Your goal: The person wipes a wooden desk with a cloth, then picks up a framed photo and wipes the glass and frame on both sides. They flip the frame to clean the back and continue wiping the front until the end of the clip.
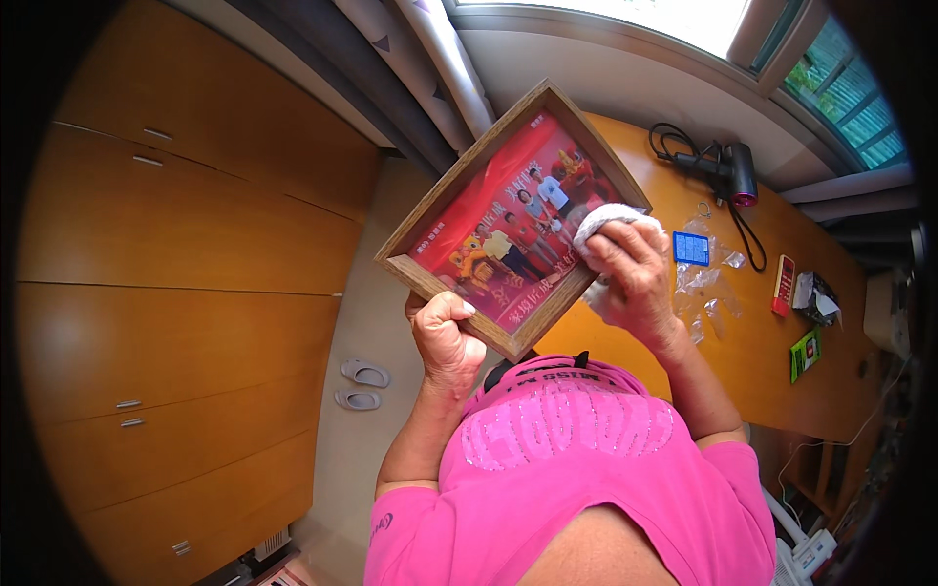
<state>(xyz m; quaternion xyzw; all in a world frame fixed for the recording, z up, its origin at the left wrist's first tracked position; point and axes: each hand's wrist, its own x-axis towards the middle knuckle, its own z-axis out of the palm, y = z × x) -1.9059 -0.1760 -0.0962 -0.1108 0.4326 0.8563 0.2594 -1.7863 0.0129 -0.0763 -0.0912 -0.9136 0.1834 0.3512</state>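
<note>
A picture frame (pixel 435 200) with a deep brown wooden rim is held up in front of me, tilted, its red group photo facing me. My left hand (pixel 447 337) grips its lower left edge, with the thumb on the front and the fingers behind. In my right hand (pixel 635 269) a white cloth (pixel 614 215) is bunched up. The cloth lies against the right side of the frame, over the glass and near the rim. Part of the cloth hangs below my right fingers, partly hidden by the hand.
On the wooden desk (pixel 625 337) at right are a black hair dryer (pixel 728 176) with its cord, a blue packet (pixel 691 248), clear plastic scraps (pixel 705 285), a red-and-white device (pixel 783 285) and a green packet (pixel 805 355). Orange-brown cabinets (pixel 195 342) line the left; grey slippers (pixel 363 372) lie on the floor.
</note>
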